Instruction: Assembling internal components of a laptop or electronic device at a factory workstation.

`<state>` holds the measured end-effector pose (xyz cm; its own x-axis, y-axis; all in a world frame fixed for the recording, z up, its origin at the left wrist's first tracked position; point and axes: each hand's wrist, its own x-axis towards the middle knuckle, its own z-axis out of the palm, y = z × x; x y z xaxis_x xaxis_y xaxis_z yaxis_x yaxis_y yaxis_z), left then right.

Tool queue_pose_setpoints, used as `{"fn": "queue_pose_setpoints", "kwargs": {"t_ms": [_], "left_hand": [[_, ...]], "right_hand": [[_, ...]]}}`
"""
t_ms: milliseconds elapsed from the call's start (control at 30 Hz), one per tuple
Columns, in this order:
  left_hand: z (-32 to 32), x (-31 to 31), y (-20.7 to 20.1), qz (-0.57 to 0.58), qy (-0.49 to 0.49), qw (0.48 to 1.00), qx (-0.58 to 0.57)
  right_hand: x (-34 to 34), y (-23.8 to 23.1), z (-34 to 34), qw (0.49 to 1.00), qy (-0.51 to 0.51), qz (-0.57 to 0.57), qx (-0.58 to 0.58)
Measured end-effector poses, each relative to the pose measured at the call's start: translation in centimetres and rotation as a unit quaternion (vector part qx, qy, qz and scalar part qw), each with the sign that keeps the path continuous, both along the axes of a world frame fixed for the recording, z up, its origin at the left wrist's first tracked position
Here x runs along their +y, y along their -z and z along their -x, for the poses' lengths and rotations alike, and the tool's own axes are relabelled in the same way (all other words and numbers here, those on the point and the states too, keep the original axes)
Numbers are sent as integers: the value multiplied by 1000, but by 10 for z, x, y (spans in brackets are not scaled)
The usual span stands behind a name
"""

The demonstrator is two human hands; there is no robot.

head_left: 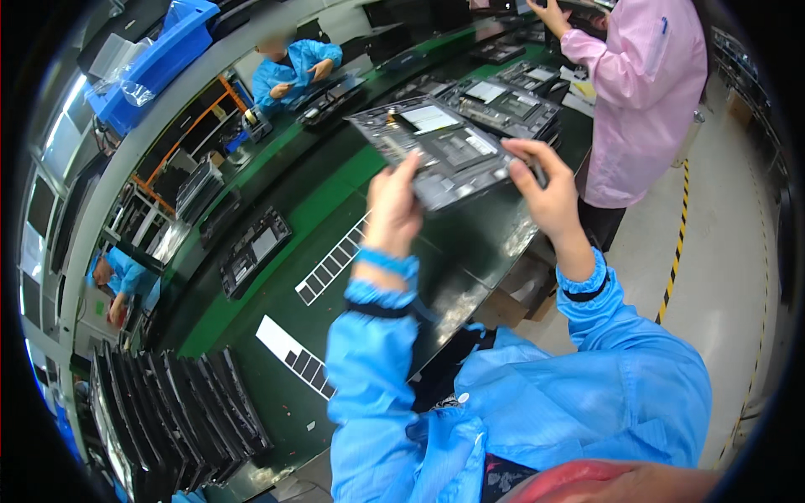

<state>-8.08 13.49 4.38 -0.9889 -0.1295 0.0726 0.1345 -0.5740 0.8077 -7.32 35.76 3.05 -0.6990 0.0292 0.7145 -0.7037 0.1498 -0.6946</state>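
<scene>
Both my hands lift a dark, flat opened electronic device [449,172] above the bench; it looks like a tablet or laptop base. Silver parts and a white label show on its upturned inside, and it sits tilted. My left hand [392,205] grips its near left edge with the thumb on top. On the right edge, my right hand [545,184] has its fingers bent round the corner. Just behind it lies a stack of similar opened devices [537,117]. Below my left hand, a strip of black pads [331,264] lies on the green bench [369,318].
Another white strip with black pads [289,352] lies nearer me. One opened device [256,251] rests to the left, and several dark panels [172,411] stand on edge at near left. A person in pink [641,109] stands at right; a person in blue [293,71] works across the bench.
</scene>
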Motion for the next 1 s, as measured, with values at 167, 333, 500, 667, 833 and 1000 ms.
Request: {"fn": "queue_pose_setpoints", "kwargs": {"t_ms": [167,333,500,667,833,1000], "left_hand": [[-133,-92,-38,195,103,973,-73],[-196,-113,-17,212,105,961,-143],[-198,-141,31,381,-70,893,-231],[-218,-128,39,650,-248,695,-178],[-224,-129,53,727,-213,636,-149],[-195,-169,64,753,-208,611,-125]], "right_hand": [[-27,9,36,975,-171,28,-137],[-71,39,28,804,-489,10,-338],[-83,50,1,797,-466,36,-382],[-74,80,-18,794,-402,35,-454],[-72,84,-26,941,-205,-185,-193],[-138,16,-4,840,-438,-154,-281]]}}
